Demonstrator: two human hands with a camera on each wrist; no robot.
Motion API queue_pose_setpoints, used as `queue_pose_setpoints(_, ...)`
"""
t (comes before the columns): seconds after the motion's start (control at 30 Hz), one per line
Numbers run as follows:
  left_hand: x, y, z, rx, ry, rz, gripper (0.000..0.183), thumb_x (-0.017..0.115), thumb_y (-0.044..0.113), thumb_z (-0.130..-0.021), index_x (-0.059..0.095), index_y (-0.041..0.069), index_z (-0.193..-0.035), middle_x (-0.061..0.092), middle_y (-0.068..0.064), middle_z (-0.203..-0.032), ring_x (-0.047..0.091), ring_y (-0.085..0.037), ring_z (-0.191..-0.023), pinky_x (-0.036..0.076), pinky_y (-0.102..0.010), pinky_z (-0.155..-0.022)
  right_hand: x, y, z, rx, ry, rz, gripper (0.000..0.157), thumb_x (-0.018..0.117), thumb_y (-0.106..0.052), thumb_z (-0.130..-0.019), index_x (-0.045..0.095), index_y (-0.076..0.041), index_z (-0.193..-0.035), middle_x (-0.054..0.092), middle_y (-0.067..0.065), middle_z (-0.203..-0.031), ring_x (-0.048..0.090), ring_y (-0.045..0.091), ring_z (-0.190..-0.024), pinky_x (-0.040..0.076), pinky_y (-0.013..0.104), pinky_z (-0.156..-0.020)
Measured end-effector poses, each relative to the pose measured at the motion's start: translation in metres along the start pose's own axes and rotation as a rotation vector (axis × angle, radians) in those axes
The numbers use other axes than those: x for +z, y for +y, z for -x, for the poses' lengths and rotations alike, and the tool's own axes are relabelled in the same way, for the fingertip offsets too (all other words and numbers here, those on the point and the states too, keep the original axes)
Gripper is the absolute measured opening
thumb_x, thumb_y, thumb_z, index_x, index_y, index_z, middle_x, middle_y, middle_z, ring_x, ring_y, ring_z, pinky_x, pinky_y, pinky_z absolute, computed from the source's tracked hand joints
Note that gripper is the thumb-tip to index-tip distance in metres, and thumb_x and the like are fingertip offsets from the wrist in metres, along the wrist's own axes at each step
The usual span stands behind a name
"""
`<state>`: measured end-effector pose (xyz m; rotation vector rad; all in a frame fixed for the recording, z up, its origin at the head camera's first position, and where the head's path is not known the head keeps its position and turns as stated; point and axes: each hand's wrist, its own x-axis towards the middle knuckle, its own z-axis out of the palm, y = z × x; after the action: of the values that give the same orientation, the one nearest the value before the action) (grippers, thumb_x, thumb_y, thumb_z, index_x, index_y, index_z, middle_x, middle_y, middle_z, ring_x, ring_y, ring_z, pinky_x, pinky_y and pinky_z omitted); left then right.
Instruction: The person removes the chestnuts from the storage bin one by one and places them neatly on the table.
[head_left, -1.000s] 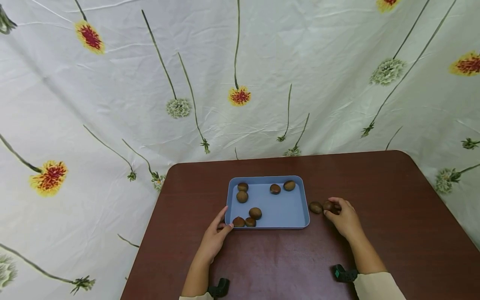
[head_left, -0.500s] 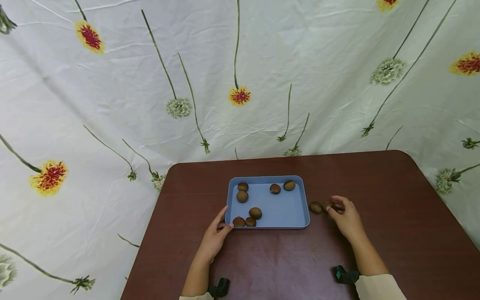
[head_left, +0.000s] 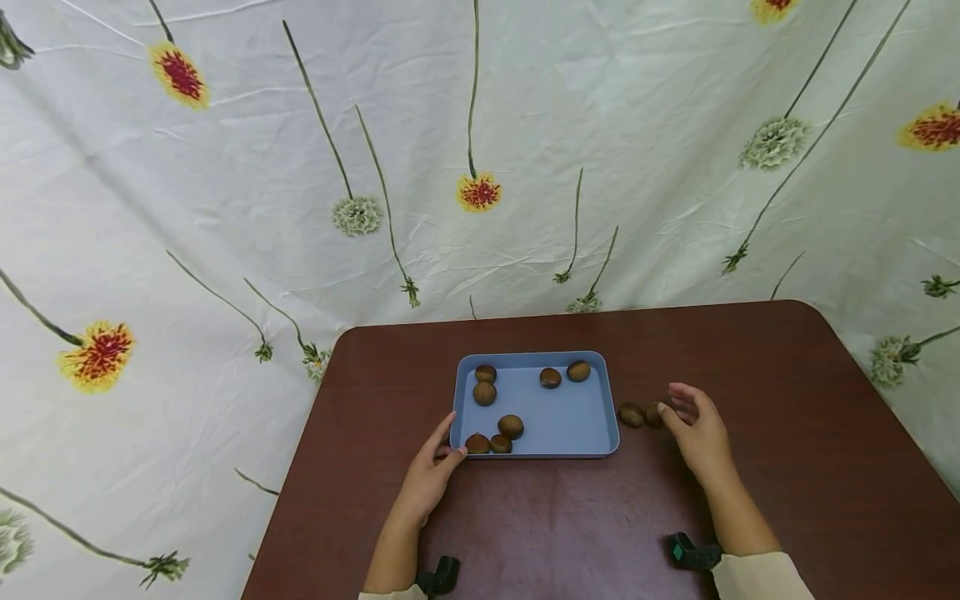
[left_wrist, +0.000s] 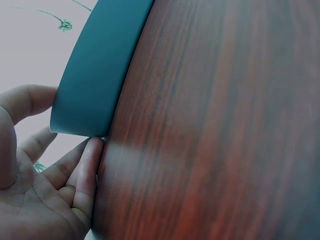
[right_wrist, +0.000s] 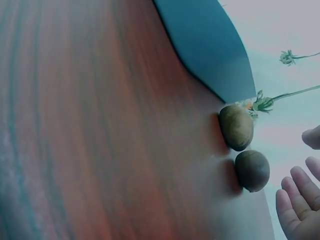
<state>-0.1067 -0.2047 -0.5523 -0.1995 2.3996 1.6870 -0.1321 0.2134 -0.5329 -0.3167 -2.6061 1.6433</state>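
Note:
A shallow blue tray (head_left: 564, 406) holds several brown chestnuts (head_left: 511, 427), spread along its left side, near-left corner and far right. At its near-left corner my left hand (head_left: 429, 482) holds the edge, thumb on the near wall and index finger along the left side. Two more chestnuts lie side by side on the table just right of the tray: one closer to it (head_left: 631, 415), the other (head_left: 654, 414) beside my right hand (head_left: 697, 433). That hand's fingers are spread and hold nothing; the right wrist view shows them apart from both chestnuts (right_wrist: 252, 171).
Everything stands on a dark reddish-brown table (head_left: 555, 525) with rounded far corners. A white cloth with printed flowers (head_left: 420, 150) hangs behind it. Black wrist devices (head_left: 693, 552) sit at both wrists.
My right hand has let go of the right-hand chestnut and drawn back slightly to the right, its fingers opening. That chestnut now lies against its neighbour. The left hand and tray have not moved.

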Motion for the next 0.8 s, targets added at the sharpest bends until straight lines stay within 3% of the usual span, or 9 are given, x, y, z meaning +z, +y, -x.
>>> queue_pose_setpoints(0.1,0.000,0.000,0.000,0.001,0.002,0.004,0.065,0.064,0.028,-0.100,0.034,0.042,-0.156,0.048,-0.007,-0.149,0.050,-0.022,-0.102,0.041,-0.036,-0.080,0.000,-0.004,0.002,-0.006,0.002,-0.012,0.056,0.059,-0.035,-0.103,0.045,-0.009,-0.149,0.049,0.017,-0.148,0.051,0.035,-0.134,0.043,0.018,-0.101)
queue_pose_setpoints(0.2,0.000,-0.001,0.000,0.005,0.001,0.003,0.065,0.064,0.028,-0.100,0.034,0.041,-0.156,0.048,-0.008,-0.150,0.050,-0.021,-0.102,0.041,-0.035,-0.079,0.001,-0.007,0.003,-0.019,0.007,-0.029,0.054,0.060,-0.034,-0.102,0.046,-0.009,-0.149,0.051,0.016,-0.147,0.052,0.034,-0.132,0.038,0.004,-0.088)
queue_pose_setpoints(0.53,0.000,0.000,0.000,-0.002,0.002,-0.008,0.064,0.064,0.029,-0.100,0.034,0.043,-0.156,0.046,-0.006,-0.153,0.051,-0.021,-0.104,0.041,-0.035,-0.080,0.010,-0.013,0.005,-0.039,-0.009,-0.049,0.051,0.062,-0.032,-0.102,0.049,-0.009,-0.146,0.053,0.017,-0.144,0.054,0.033,-0.130,0.039,0.003,-0.085)
queue_pose_setpoints(0.8,0.001,0.005,0.002,-0.014,0.007,-0.020,0.064,0.061,0.022,-0.102,0.033,0.036,-0.158,0.048,-0.010,-0.149,0.050,-0.022,-0.101,0.041,-0.035,-0.079,0.023,-0.016,0.007,-0.108,-0.028,-0.061,0.047,0.064,-0.024,-0.101,0.052,-0.005,-0.142,0.055,0.015,-0.139,0.054,0.027,-0.126,0.040,0.007,-0.093)
